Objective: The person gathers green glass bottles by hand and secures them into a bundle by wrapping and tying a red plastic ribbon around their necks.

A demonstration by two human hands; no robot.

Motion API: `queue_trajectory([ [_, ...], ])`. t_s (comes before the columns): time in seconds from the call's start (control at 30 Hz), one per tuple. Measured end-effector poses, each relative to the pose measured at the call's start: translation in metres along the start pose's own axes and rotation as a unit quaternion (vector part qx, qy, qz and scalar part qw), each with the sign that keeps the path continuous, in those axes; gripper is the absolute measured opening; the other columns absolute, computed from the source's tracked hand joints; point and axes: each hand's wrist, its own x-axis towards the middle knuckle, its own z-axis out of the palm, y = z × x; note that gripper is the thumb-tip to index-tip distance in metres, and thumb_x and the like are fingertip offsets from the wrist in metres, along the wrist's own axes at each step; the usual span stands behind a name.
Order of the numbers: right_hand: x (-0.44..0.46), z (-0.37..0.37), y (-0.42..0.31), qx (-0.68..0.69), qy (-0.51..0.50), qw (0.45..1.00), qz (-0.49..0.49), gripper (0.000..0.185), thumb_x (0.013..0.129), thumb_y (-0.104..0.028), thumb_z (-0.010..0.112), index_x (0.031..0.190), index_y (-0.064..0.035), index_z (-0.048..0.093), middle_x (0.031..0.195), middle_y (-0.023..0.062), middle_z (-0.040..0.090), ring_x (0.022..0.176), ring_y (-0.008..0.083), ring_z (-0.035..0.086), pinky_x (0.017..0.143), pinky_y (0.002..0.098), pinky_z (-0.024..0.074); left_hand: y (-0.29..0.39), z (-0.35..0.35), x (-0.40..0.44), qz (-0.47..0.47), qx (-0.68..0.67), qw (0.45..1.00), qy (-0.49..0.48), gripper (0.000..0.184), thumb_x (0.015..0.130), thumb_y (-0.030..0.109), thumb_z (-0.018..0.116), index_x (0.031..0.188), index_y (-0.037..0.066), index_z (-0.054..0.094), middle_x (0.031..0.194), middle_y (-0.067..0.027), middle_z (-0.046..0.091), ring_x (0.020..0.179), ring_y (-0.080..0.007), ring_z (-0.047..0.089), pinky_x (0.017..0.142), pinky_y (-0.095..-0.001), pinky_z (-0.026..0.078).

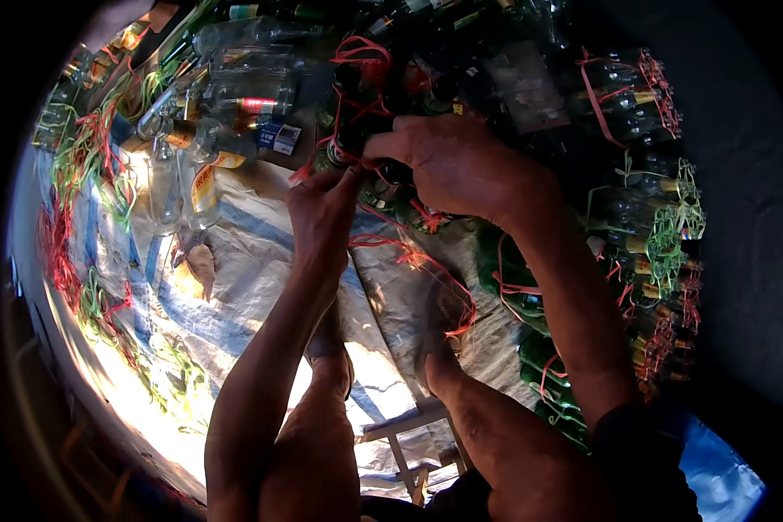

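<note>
In front of me stands a group of dark green glass bottles [348,80] with red plastic string [363,50] looped around their necks. My left hand [324,196] is closed, thumb and fingers pinching the string beside a bottle neck. My right hand [457,161] reaches over the group from the right, its fingers closed by the same neck, apparently on the string. The exact grip of the right fingertips is partly hidden. A loose length of red string [418,259] trails from the bottles over the sheet toward my foot.
Clear glass bottles [252,91] lie at upper left, near a small blue-and-white box [279,137]. Tied bundles of bottles [644,217] line the right side. Green and red strings [91,157] hang along the left. A dry leaf [196,271] lies on the striped sheet [244,304].
</note>
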Motion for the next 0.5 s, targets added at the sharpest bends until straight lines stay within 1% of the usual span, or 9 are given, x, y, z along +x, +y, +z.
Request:
queue_trajectory([
  [0.03,0.0,0.001,0.0,-0.005,0.012,1.0,-0.002,0.046,0.086,0.004,0.058,0.125,-0.0157,0.071,0.116,0.0121,0.07,0.112,0.0358,0.069,0.094,0.0484,0.0531,0.004,-0.001,-0.002,-0.011,0.015,1.0,-0.007,0.027,0.092,0.03,0.083,0.092,0.003,0.081,0.071,0.0086,0.051,0.067,-0.0049,0.039,0.061,-0.0277,0.028],
  [0.13,0.001,0.004,0.003,-0.015,0.033,0.999,-0.013,0.041,0.086,0.004,0.059,0.123,-0.0108,0.068,0.117,0.014,0.07,0.113,0.0388,0.068,0.094,0.0498,0.0531,0.006,0.001,-0.004,0.01,0.029,0.999,-0.014,0.028,0.092,0.028,0.082,0.094,0.0,0.081,0.073,0.0075,0.054,0.069,-0.0057,0.041,0.063,-0.0274,0.03],
  [0.17,0.001,0.005,0.005,-0.019,0.036,0.999,-0.018,0.04,0.085,0.005,0.059,0.122,-0.0092,0.067,0.117,0.0147,0.071,0.113,0.0398,0.068,0.094,0.0504,0.0532,0.008,0.0,-0.007,0.012,0.043,0.999,-0.023,0.03,0.094,0.028,0.081,0.097,-0.002,0.08,0.076,0.0064,0.058,0.071,-0.0058,0.045,0.065,-0.0268,0.034],
  [0.27,-0.002,0.009,0.005,-0.024,0.084,0.995,-0.039,0.04,0.084,0.005,0.06,0.121,-0.0078,0.067,0.114,0.0161,0.071,0.115,0.0406,0.067,0.094,0.0507,0.0541,0.006,0.0,-0.008,0.024,0.016,0.999,-0.033,0.029,0.096,0.026,0.08,0.101,-0.003,0.08,0.081,0.0042,0.065,0.075,-0.0053,0.05,0.069,-0.0259,0.038],
  [0.3,-0.002,0.008,0.004,-0.044,0.087,0.995,-0.037,0.038,0.084,0.005,0.061,0.119,-0.0078,0.068,0.113,0.0158,0.071,0.114,0.0399,0.067,0.094,0.0501,0.0545,0.007,0.001,-0.008,0.028,0.008,0.999,-0.037,0.029,0.098,0.025,0.079,0.105,-0.003,0.08,0.088,0.0015,0.072,0.081,-0.0054,0.056,0.074,-0.0249,0.042],
  [0.37,-0.001,0.006,0.002,-0.084,0.092,0.992,-0.032,0.035,0.083,0.004,0.063,0.115,-0.0077,0.069,0.112,0.0151,0.072,0.113,0.0384,0.067,0.093,0.049,0.0553,0.012,0.001,-0.013,0.036,0.01,0.998,-0.046,0.029,0.098,0.025,0.079,0.107,-0.003,0.08,0.092,0.0005,0.074,0.082,-0.0055,0.058,0.076,-0.0246,0.044],
  [0.47,0.0,0.007,0.013,-0.14,0.15,0.976,-0.07,0.028,0.082,0.001,0.067,0.109,-0.0085,0.071,0.11,0.0129,0.072,0.107,0.0357,0.067,0.091,0.0476,0.0564,0.01,0.001,-0.012,0.074,0.007,0.996,-0.055,0.029,0.1,0.026,0.078,0.107,-0.002,0.081,0.093,0.0,0.076,0.084,-0.0055,0.06,0.078,-0.0242,0.045],
  [0.5,0.0,0.006,0.014,-0.149,0.163,0.972,-0.076,0.025,0.082,0.0,0.068,0.106,-0.0085,0.071,0.106,0.012,0.071,0.105,0.0352,0.067,0.089,0.0475,0.0564,0.011,0.002,-0.012,0.081,0.012,0.995,-0.056,0.029,0.1,0.027,0.078,0.106,-0.001,0.081,0.093,0.0,0.076,0.085,-0.0056,0.061,0.078,-0.0242,0.045],
])
